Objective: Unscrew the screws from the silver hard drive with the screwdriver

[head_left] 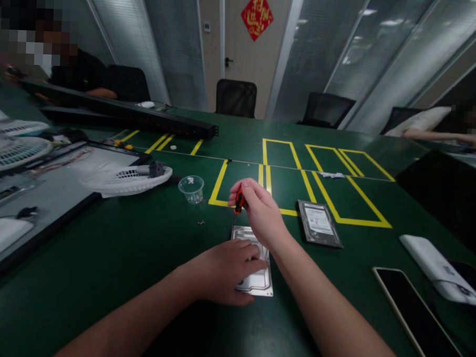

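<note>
A silver hard drive [259, 279] lies on the green table, and my left hand [230, 270] rests across it with the fingers spread, pressing on its top. My right hand [258, 205] grips a red and black screwdriver [239, 199] upright, its shaft pointing down at the drive's far left corner. The exact contact of the tip is too small to tell. Several small screws [201, 222] lie to the left of the drive, near a clear plastic cup [191, 189]. A second hard drive [320, 223] with a white label sits to the right.
White fan grilles [125, 180] and a grey panel [40, 191] are at the left. A phone [424, 323] and a white device [439, 269] lie at the right. A long black bar [146, 114] crosses the far left. People sit at both far sides.
</note>
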Tool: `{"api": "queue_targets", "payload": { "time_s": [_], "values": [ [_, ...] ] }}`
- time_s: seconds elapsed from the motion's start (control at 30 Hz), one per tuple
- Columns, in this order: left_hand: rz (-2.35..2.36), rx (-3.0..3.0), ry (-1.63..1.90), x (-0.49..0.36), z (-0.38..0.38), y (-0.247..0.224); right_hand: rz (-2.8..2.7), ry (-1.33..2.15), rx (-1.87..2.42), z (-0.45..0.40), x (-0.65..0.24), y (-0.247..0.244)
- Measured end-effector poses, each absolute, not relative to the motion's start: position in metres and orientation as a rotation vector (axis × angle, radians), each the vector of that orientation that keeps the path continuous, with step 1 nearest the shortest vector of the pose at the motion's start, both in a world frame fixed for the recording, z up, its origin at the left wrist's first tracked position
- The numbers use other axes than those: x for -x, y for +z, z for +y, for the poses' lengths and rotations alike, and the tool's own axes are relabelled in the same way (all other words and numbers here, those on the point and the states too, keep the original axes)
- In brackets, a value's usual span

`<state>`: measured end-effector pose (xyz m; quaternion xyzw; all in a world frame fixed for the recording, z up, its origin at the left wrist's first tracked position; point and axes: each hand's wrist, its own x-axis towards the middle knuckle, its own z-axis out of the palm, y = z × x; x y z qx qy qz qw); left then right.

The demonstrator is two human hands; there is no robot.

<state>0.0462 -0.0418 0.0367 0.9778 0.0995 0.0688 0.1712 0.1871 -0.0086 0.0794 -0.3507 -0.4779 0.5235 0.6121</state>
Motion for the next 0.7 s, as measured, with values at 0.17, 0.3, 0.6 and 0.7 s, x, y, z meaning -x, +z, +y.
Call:
{"api": "queue_targets", "payload": {
  "time_s": [0.17,0.3,0.6,0.7],
  "values": [
    [0.297,-2.786,0.232,-0.046,-0.036,0.036,-1.126,1.165,0.799,-0.008,-0.188,0.078],
    [0.308,-2.765,0.290,-0.044,-0.032,0.038,-1.138,1.122,0.793,-0.006,-0.189,0.075],
    [0.990,-2.354,0.756,-0.021,0.006,0.023,-1.173,1.087,0.817,-0.002,-0.191,0.069],
    [0.951,-2.320,0.712,-0.020,0.014,0.013,-1.171,1.099,0.817,-0.002,-0.190,0.069]
  ]
}}
